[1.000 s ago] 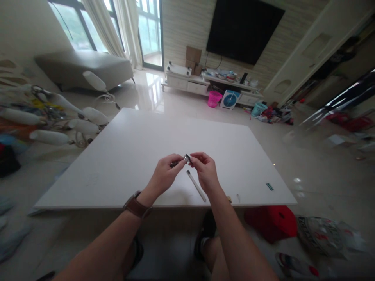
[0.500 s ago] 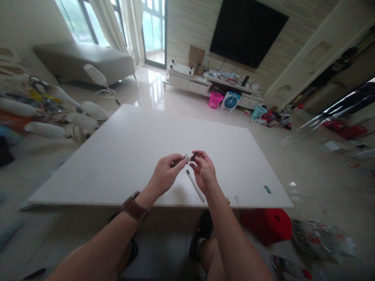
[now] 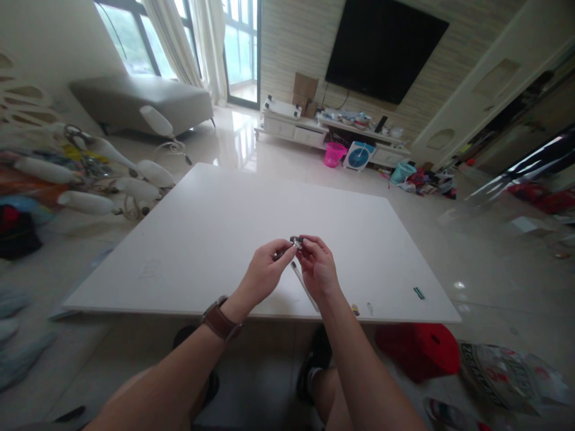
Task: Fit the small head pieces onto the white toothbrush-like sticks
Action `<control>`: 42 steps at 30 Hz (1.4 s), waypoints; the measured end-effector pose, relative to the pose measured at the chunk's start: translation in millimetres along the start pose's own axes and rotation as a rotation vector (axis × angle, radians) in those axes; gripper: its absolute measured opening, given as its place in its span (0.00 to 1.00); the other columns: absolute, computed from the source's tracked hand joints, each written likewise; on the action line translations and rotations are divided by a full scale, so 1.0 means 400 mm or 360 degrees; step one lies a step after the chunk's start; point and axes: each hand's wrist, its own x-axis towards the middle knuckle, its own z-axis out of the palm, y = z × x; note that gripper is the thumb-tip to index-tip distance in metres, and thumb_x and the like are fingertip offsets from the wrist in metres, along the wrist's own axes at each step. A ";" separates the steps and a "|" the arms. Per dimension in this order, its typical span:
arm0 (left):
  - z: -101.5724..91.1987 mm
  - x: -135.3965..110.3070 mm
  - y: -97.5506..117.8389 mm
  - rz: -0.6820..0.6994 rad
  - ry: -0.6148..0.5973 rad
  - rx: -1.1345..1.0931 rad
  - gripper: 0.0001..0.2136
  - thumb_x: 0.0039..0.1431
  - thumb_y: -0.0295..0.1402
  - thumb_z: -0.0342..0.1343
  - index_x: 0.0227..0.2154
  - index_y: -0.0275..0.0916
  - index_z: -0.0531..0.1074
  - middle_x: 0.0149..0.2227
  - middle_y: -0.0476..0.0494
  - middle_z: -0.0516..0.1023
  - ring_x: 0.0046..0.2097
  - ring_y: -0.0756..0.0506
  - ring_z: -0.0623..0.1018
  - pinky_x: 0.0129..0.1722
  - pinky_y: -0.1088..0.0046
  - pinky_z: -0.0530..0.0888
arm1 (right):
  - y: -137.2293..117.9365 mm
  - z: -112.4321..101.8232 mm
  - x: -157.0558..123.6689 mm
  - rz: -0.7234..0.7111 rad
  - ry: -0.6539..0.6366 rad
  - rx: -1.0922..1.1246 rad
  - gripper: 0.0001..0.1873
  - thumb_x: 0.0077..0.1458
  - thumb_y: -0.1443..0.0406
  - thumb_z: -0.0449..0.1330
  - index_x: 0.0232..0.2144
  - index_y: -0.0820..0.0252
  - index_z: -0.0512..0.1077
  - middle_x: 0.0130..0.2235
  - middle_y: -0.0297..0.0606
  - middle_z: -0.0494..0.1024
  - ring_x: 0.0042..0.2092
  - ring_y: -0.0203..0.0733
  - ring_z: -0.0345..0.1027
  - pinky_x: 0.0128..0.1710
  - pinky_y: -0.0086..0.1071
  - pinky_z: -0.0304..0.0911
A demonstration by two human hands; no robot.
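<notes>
My left hand [image 3: 265,268] is closed around the dark handle of a small tool with a shiny silver metal head [image 3: 296,242]; its exact kind is too small to make out. At that head, the fingers of my right hand [image 3: 320,269] pinch a small dark piece [image 3: 300,239], which touches or lies right against the metal. Both hands are held above the white table [image 3: 233,209]. Under my right hand lies a slim white stick with a dark tip [image 3: 300,276], like a toothbrush, partly covered by the hand.
On the table's right lie a small dark-green strip [image 3: 418,293], a small clear item [image 3: 369,307] and a small yellow item [image 3: 355,309] near the front edge. A red stool [image 3: 417,350] and a printed bag [image 3: 498,374] stand below right. A lamp with white shades [image 3: 155,172] is at left.
My hands have come closer together, and the dark piece in my right hand has moved onto the silver head. The whole view has shifted slightly.
</notes>
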 end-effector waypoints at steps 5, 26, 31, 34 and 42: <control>0.005 0.003 0.004 -0.0005 0.0008 -0.0114 0.13 0.65 0.41 0.52 0.33 0.38 0.74 0.30 0.49 0.74 0.32 0.49 0.70 0.33 0.74 0.67 | 0.007 0.001 -0.002 -0.0038 0.0015 0.0010 0.10 0.44 0.63 0.69 0.32 0.56 0.78 0.36 0.36 0.81 0.37 0.38 0.74 0.33 0.28 0.68; 0.026 -0.004 0.006 -0.0010 0.0003 -0.0378 0.15 0.65 0.43 0.53 0.30 0.37 0.69 0.24 0.51 0.70 0.25 0.53 0.70 0.26 0.78 0.69 | 0.010 0.016 -0.017 0.0020 -0.0118 0.0297 0.13 0.45 0.64 0.73 0.35 0.56 0.80 0.40 0.37 0.83 0.35 0.37 0.74 0.26 0.25 0.66; 0.025 -0.005 0.012 0.0000 0.0044 -0.0383 0.14 0.65 0.44 0.54 0.32 0.37 0.70 0.25 0.51 0.70 0.24 0.53 0.69 0.25 0.78 0.68 | 0.004 0.019 -0.019 0.0016 -0.0157 0.0308 0.12 0.46 0.64 0.72 0.36 0.56 0.80 0.36 0.36 0.83 0.30 0.35 0.72 0.24 0.26 0.66; 0.024 -0.006 0.013 0.0007 0.0063 -0.0358 0.14 0.65 0.44 0.54 0.32 0.37 0.70 0.24 0.51 0.70 0.24 0.53 0.68 0.23 0.79 0.66 | 0.002 0.015 -0.019 0.0022 -0.0163 0.0299 0.12 0.46 0.64 0.72 0.36 0.57 0.80 0.36 0.36 0.83 0.30 0.34 0.72 0.26 0.26 0.67; 0.024 -0.008 0.007 0.0030 0.0061 -0.0368 0.14 0.65 0.44 0.53 0.32 0.37 0.71 0.23 0.53 0.69 0.24 0.54 0.67 0.24 0.78 0.65 | 0.001 0.009 -0.019 0.0042 -0.0139 0.0283 0.13 0.45 0.64 0.73 0.36 0.57 0.80 0.37 0.37 0.82 0.34 0.35 0.74 0.30 0.25 0.68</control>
